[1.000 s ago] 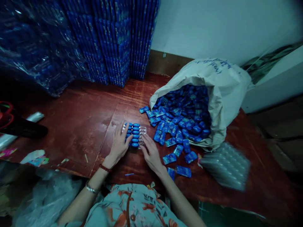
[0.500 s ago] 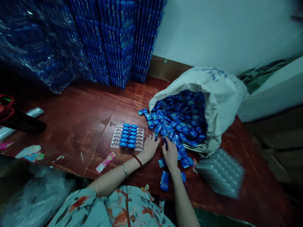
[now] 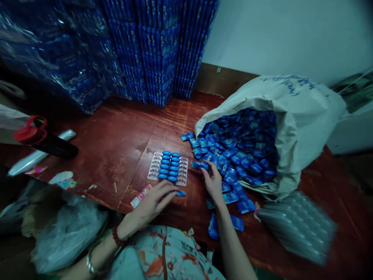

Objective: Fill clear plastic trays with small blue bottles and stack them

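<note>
Blister tray (image 3: 182,171) lying inside the tabletop's (image 3: 110,132) near edge; you are apparently gathering blue packets (image 3: 230,175).
Your left hand (image 3: 154,200), fingertips nearly together, is pinching one packet (image 3: 181,193); your right hand (image 3: 213,181), loosely curled, is gripping another packet (image 3: 196,165) beside the tray's right edge. Next move: probably calling for steady pinches.

- Light dim, greenish; lower corners dark.
- Sheen on the reddish-brown wooden table (image 3: 116,130); glints on clear plastic wrapping (image 3: 55,58).
- Stacked clear plastic trays (image 3: 300,225) blurred; edges stretched.
</note>
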{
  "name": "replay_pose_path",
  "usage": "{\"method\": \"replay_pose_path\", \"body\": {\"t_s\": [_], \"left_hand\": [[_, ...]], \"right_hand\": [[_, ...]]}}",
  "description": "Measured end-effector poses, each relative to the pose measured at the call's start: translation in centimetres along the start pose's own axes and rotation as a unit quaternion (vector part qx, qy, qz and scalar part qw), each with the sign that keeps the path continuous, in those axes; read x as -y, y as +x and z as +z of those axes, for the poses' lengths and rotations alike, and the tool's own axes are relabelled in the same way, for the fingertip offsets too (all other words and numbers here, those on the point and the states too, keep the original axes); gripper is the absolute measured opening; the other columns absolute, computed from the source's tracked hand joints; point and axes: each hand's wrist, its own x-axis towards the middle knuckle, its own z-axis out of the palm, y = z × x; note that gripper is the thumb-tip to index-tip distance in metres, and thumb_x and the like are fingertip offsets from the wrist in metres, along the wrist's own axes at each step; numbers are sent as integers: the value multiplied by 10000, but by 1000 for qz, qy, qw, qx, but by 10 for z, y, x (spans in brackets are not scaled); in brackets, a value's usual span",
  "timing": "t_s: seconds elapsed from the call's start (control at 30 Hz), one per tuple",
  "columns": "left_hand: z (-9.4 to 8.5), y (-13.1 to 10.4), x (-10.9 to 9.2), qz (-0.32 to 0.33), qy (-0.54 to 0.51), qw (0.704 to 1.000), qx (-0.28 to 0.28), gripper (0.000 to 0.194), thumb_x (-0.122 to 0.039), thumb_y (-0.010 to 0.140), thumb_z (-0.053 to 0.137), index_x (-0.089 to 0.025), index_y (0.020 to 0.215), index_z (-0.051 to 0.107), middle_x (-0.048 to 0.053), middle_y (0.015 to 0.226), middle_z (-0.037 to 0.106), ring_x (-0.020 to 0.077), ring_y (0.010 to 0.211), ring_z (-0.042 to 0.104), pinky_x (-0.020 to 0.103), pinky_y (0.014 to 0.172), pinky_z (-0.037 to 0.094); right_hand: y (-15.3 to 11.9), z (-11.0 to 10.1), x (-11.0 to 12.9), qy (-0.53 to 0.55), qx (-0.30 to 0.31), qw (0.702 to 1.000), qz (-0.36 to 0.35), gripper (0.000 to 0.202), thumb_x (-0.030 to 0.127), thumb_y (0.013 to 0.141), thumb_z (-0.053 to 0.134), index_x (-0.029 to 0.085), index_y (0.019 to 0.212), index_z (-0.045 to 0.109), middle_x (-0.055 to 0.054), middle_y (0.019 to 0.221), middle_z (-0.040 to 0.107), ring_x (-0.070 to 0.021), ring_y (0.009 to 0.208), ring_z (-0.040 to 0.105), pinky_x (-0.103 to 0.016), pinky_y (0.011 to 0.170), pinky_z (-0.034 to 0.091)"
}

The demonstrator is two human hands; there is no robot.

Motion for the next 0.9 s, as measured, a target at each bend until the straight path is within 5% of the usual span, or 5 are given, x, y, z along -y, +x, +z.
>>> {"method": "replay_pose_path", "body": {"t_s": [0.17, 0.27, 0.4, 0.57, 0.9], "left_hand": [[-58, -5, 24, -153, -51, 954, -253, 330, -358, 832, 569, -187, 1114, 541, 34, 939, 634, 125, 680, 606, 236, 633, 501], [-73, 2, 46, -188, -69, 934, -297, 412, -405, 801, 581, -179, 1139, 512, 23, 939, 619, 105, 632, 572, 213, 577, 473], [-75, 15, 76, -192, -49, 944, -265, 316, -418, 800, 550, -154, 967, 599, 36, 913, 636, 158, 819, 595, 249, 730, 475], [-71, 38, 101, -158, -26, 960, -230, 385, -367, 798, 561, -171, 1127, 516, 51, 1019, 628, 165, 881, 598, 276, 784, 474], [-70, 74, 117, 8, 201, 978, -53, 170, -129, 878, 428, -155, 983, 559, 67, 952, 604, 164, 857, 565, 281, 775, 455]], "right_hand": [[19, 28, 25, -116, 24, 988, -101, 337, 362, 847, 489, 189, 1127, 562, -68, 1001, 650, -191, 882, 605, -332, 800, 469], [25, 32, 30, -140, 23, 983, -117, 376, 395, 850, 469, 185, 1140, 584, -77, 1014, 658, -198, 899, 599, -338, 811, 464], [19, 27, 18, -124, 44, 991, -29, 377, 481, 806, 499, 170, 936, 670, -60, 790, 675, -186, 691, 596, -321, 677, 481], [3, 17, 3, 60, 114, 981, 144, 559, 513, 612, 703, 162, 1034, 595, 44, 562, 561, -144, 499, 550, -281, 508, 481], [17, 26, 11, -166, 25, 986, -20, 430, 572, 830, 460, 183, 939, 606, -4, 617, 609, -163, 539, 562, -260, 539, 415]]}}
